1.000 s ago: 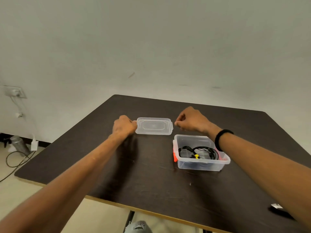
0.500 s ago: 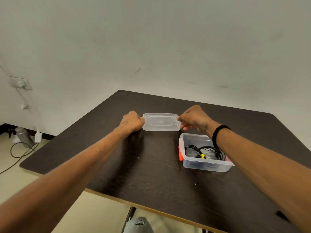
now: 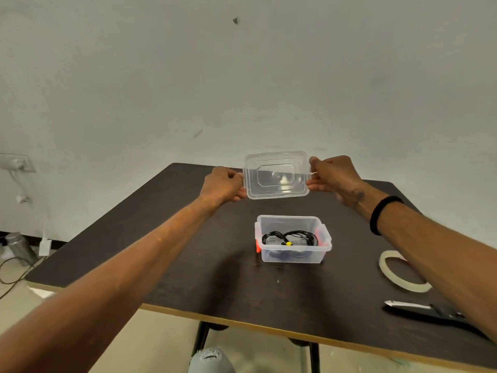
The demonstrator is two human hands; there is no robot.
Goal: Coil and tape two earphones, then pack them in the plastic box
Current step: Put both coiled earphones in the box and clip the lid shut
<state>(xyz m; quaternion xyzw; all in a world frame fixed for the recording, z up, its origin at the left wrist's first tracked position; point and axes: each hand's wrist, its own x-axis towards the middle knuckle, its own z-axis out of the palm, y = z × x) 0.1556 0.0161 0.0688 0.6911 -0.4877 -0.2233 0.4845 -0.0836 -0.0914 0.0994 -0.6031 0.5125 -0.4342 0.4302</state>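
Observation:
A clear plastic box (image 3: pixel 293 254) with orange side clips stands on the dark table (image 3: pixel 188 270). Coiled black earphones (image 3: pixel 290 237) with a bit of yellow tape lie inside it. Above and behind the box, a clear lid (image 3: pixel 277 175) hangs in the air, tilted toward me. My left hand (image 3: pixel 223 185) grips its left edge and my right hand (image 3: pixel 332 175) pinches its right edge. A black band sits on my right wrist.
A roll of clear tape (image 3: pixel 398 273) lies on the table at the right, partly under my right forearm. Dark-handled scissors (image 3: pixel 430 313) lie near the front right edge. A wall socket, cables and a metal bottle (image 3: pixel 18 247) are at the left.
Both hands have lifted the lid off the table and raised it, tilting it toward me. The camera has tipped, bringing the tape roll and scissors into view.

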